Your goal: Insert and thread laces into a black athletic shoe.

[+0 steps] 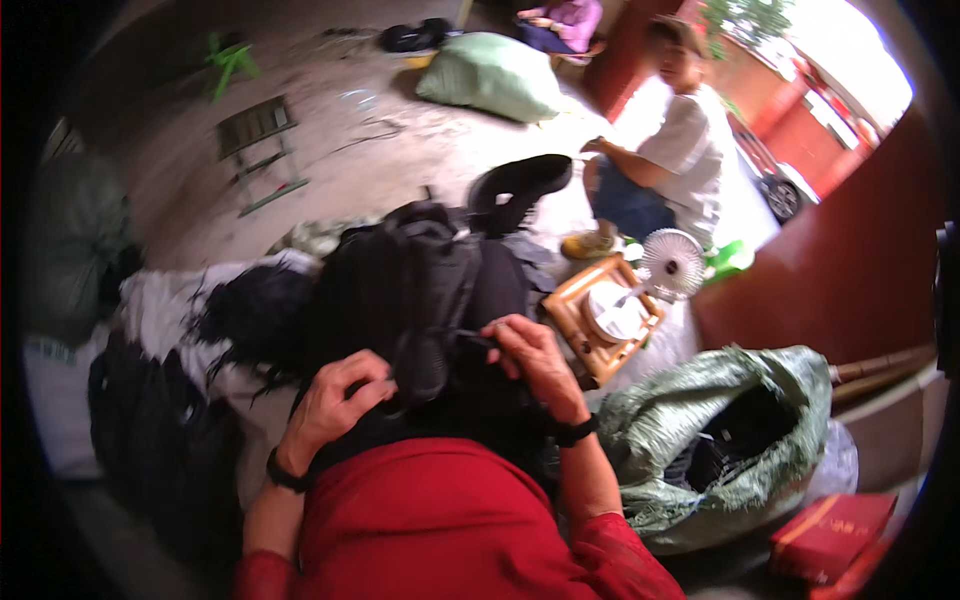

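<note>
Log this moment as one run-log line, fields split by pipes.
left hand: curled beside black item | right hand: at thin dark strip | right side: open green sack

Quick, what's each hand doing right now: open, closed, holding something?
Left hand: curled; can't tell if holding anything.
Right hand: closed, seemingly pinching a black strip.

A bundle (425, 290) is lying straight ahead, between the left hand (337, 402) and the right hand (540, 362). A sack (640, 425) is sitting at right, with a box (832, 538) lying to its right. Ahead and right, a bowl (612, 316) is resting on a stand (573, 312), a fan (672, 265) rising just behind, before another person (692, 140). Farther off, a stool (252, 125) is standing left of a second sack (490, 78).
</note>
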The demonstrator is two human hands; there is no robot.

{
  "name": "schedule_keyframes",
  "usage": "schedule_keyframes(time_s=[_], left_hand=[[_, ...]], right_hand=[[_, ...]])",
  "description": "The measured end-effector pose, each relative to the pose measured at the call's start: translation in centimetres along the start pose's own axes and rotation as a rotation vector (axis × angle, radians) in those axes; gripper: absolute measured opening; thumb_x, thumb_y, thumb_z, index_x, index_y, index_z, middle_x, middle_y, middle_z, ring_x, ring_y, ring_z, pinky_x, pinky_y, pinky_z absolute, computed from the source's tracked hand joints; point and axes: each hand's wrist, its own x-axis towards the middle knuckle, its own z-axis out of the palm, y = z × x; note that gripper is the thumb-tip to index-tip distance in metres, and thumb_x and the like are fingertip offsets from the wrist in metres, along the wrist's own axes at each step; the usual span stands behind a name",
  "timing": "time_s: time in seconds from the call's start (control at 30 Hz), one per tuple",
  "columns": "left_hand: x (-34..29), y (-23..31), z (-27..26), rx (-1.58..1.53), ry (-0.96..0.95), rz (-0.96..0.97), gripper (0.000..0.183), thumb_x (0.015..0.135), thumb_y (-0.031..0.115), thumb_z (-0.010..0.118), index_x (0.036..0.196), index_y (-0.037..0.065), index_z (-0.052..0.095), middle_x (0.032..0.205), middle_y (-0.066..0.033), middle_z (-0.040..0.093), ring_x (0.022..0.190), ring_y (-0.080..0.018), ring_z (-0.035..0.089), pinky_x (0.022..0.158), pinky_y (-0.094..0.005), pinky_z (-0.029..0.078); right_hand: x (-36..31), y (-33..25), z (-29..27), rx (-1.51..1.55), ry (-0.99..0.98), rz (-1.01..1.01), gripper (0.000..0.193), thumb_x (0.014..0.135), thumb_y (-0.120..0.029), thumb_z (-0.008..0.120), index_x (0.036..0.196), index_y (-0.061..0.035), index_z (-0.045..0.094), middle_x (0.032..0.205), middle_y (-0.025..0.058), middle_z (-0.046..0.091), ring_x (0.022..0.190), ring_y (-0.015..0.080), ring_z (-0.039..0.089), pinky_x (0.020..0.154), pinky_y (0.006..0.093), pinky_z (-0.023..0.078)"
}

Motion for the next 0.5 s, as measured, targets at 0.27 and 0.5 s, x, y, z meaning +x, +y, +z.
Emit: schedule_keyframes(time_s=[0.27, 0.5], left_hand=[[1.3, -1.2, 1.0, 0.469, 0.002, 0.427, 0.028, 0.088, 0.002, 0.053, 0.112, 0.006, 0.067, 0.128, -0.0081, 0.063, 0.121, -0.0273, 0.057, 0.099, -0.0362, 0.041], [0.3, -2.2, 1.4, 0.530, 0.106, 0.449, 0.037, 0.081, -0.003, 0.058, 0.118, 0.002, 0.061, 0.129, -0.0118, 0.057, 0.111, -0.0296, 0.060, 0.087, -0.0390, 0.050]], right_hand=[[0.6, -1.5, 1.2, 0.080, 0.040, -0.004, 0.028, 0.102, -0.028, 0.052, 0.107, -0.0032, 0.063, 0.073, -0.0011, 0.060, 0.053, 0.0032, 0.043, 0.050, 0.0173, 0.033], [2.2, -2.7, 2.5, 0.176, -0.014, -0.050, 0.025, 0.103, -0.026, 0.050, 0.107, -0.0052, 0.063, 0.070, -0.0023, 0.058, 0.052, 0.0031, 0.041, 0.049, 0.0174, 0.031]])
